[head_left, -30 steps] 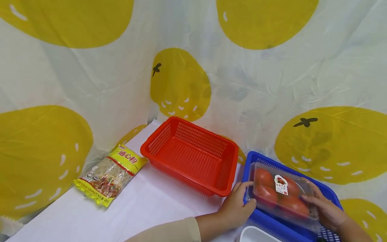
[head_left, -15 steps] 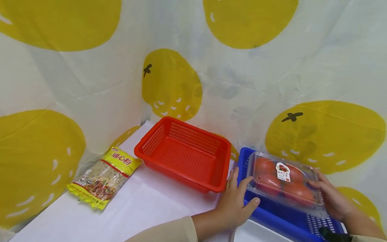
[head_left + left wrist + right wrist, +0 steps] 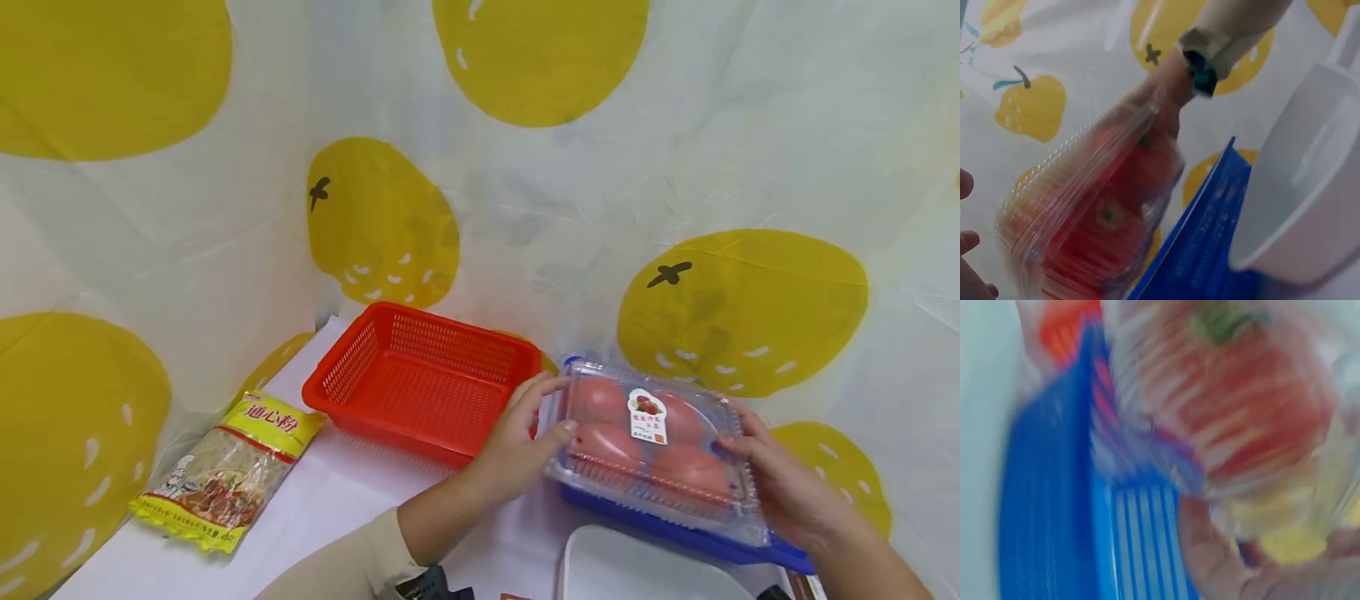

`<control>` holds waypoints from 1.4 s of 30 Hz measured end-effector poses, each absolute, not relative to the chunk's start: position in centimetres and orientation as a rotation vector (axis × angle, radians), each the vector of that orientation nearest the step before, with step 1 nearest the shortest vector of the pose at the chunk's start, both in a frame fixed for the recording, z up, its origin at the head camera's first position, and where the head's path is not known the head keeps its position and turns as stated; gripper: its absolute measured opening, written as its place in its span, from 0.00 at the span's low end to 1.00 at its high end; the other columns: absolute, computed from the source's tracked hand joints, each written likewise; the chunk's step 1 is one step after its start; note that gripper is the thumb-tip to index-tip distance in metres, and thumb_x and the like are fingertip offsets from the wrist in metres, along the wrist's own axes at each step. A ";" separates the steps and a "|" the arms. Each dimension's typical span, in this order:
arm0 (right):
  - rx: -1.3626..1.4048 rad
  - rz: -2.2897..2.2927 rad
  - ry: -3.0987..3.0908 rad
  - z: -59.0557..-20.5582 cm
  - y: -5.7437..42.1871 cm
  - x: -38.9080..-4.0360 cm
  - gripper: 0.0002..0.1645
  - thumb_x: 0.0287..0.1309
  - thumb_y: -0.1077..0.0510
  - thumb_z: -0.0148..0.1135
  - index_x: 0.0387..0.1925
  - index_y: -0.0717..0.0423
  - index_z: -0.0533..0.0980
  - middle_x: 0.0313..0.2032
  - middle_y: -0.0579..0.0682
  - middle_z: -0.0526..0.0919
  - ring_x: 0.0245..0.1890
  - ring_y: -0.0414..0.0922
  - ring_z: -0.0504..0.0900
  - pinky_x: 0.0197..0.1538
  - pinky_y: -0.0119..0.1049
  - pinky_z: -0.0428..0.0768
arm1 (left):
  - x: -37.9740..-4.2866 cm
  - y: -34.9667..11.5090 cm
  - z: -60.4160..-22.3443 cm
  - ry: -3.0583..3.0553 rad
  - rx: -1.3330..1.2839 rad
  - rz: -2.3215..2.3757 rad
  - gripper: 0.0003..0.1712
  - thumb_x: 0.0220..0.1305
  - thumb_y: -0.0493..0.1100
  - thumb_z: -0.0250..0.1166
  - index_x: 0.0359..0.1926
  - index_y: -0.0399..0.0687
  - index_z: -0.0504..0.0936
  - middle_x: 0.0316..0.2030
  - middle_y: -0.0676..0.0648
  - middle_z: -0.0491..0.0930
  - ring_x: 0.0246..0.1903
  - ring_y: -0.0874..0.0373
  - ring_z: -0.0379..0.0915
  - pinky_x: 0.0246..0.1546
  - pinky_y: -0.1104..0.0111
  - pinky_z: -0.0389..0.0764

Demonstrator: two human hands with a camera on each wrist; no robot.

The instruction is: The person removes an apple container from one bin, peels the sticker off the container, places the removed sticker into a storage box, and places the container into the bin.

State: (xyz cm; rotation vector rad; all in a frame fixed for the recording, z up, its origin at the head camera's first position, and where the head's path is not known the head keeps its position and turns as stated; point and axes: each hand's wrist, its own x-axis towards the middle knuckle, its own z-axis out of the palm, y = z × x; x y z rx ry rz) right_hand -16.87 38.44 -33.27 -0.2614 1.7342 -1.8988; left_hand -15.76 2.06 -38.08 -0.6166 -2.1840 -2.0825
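The clear box [image 3: 651,454] of 4 tomatoes was tilted above the blue basket [image 3: 660,522], toward the bench's back edge. The right hand [image 3: 776,479] gripped its right end, thumb on the lid and fingers curled beneath. The left hand [image 3: 510,448] had its fingers spread at the box's left end, gripping nothing; whether they touched it, I couldn't tell. In front of the blue basket stood a white container [image 3: 645,571]. The red basket [image 3: 435,383] sat near the back left corner of the bench [image 3: 322,492], and 1 yellow-ended pasta bag [image 3: 225,471] lay along its left edge.
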 end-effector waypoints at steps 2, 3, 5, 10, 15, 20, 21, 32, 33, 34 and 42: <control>-0.244 -1.903 1.820 -33.9 35.9 -16.2 0.28 0.86 0.54 0.35 0.73 0.18 0.48 0.59 0.37 0.79 0.55 0.47 0.85 0.57 0.49 0.87 | -15.9 -0.5 -37.9 -2.168 -0.593 -2.125 0.30 0.77 0.47 0.64 0.76 0.59 0.72 0.81 0.51 0.57 0.80 0.46 0.54 0.75 0.42 0.65; -0.236 -1.914 1.835 -34.2 34.4 -16.0 0.28 0.86 0.54 0.37 0.73 0.19 0.49 0.60 0.38 0.78 0.55 0.47 0.85 0.56 0.49 0.87 | -15.9 -1.8 -37.9 -2.176 -0.572 -2.129 0.29 0.77 0.46 0.64 0.76 0.60 0.72 0.81 0.52 0.58 0.80 0.46 0.54 0.75 0.42 0.65; -0.182 -1.927 1.887 -34.6 31.4 -15.4 0.30 0.85 0.55 0.42 0.73 0.20 0.51 0.62 0.40 0.74 0.55 0.47 0.84 0.56 0.48 0.86 | -15.7 -4.7 -37.9 -2.210 -0.535 -2.112 0.30 0.77 0.46 0.66 0.75 0.65 0.72 0.81 0.54 0.58 0.80 0.46 0.54 0.73 0.41 0.67; -0.085 -1.972 1.928 -35.1 24.3 -13.8 0.34 0.80 0.57 0.51 0.75 0.24 0.52 0.69 0.50 0.62 0.58 0.49 0.80 0.58 0.48 0.84 | -14.8 -11.0 -38.0 -2.273 -0.510 -2.065 0.31 0.76 0.44 0.67 0.76 0.63 0.72 0.81 0.52 0.58 0.77 0.42 0.60 0.68 0.44 0.76; -0.175 -2.055 1.864 -36.0 18.2 -12.2 0.43 0.74 0.61 0.57 0.79 0.37 0.49 0.67 0.58 0.63 0.58 0.52 0.80 0.56 0.50 0.85 | -13.0 -16.2 -37.7 -2.353 -0.401 -2.110 0.32 0.75 0.45 0.68 0.76 0.62 0.71 0.81 0.48 0.60 0.75 0.35 0.63 0.61 0.47 0.82; -0.180 -2.055 1.788 -36.7 13.2 -11.4 0.48 0.71 0.60 0.62 0.82 0.41 0.48 0.66 0.64 0.65 0.55 0.53 0.82 0.54 0.52 0.86 | -11.2 -20.5 -37.5 -2.401 -0.342 -2.058 0.32 0.75 0.46 0.68 0.76 0.59 0.72 0.81 0.45 0.59 0.75 0.33 0.63 0.60 0.53 0.84; -0.175 -2.057 1.773 -36.8 12.4 -11.3 0.48 0.71 0.60 0.62 0.82 0.41 0.48 0.67 0.64 0.65 0.55 0.53 0.82 0.54 0.53 0.86 | -10.9 -21.2 -37.6 -2.397 -0.349 -2.058 0.32 0.75 0.45 0.68 0.76 0.57 0.71 0.81 0.43 0.59 0.73 0.32 0.64 0.59 0.54 0.85; -0.144 -2.079 1.666 -41.1 7.1 -10.5 0.52 0.66 0.62 0.65 0.83 0.45 0.49 0.68 0.62 0.64 0.49 0.53 0.84 0.46 0.52 0.89 | -9.9 -25.9 -39.3 -2.546 -0.163 -1.997 0.32 0.77 0.48 0.65 0.77 0.53 0.69 0.77 0.41 0.65 0.78 0.36 0.55 0.69 0.33 0.68; -0.137 -2.075 1.673 -41.5 6.9 -10.5 0.52 0.66 0.62 0.66 0.83 0.46 0.49 0.69 0.62 0.64 0.49 0.53 0.84 0.45 0.51 0.89 | -10.0 -26.0 -39.6 -2.554 -0.158 -1.990 0.32 0.77 0.48 0.65 0.77 0.53 0.70 0.77 0.41 0.66 0.77 0.36 0.56 0.69 0.33 0.68; -0.133 -2.076 1.674 -41.8 6.7 -10.6 0.53 0.65 0.62 0.66 0.83 0.46 0.49 0.69 0.63 0.64 0.49 0.53 0.85 0.45 0.52 0.90 | -10.1 -26.2 -39.9 -2.556 -0.166 -1.981 0.31 0.78 0.48 0.65 0.77 0.52 0.70 0.77 0.41 0.67 0.77 0.36 0.56 0.70 0.33 0.68; -0.110 -2.074 1.624 -44.0 5.3 -10.8 0.53 0.62 0.63 0.65 0.83 0.50 0.49 0.63 0.63 0.69 0.47 0.53 0.86 0.45 0.53 0.90 | -10.6 -27.3 -42.2 -2.592 -0.127 -1.887 0.30 0.76 0.44 0.67 0.75 0.48 0.73 0.76 0.40 0.69 0.77 0.36 0.59 0.72 0.39 0.67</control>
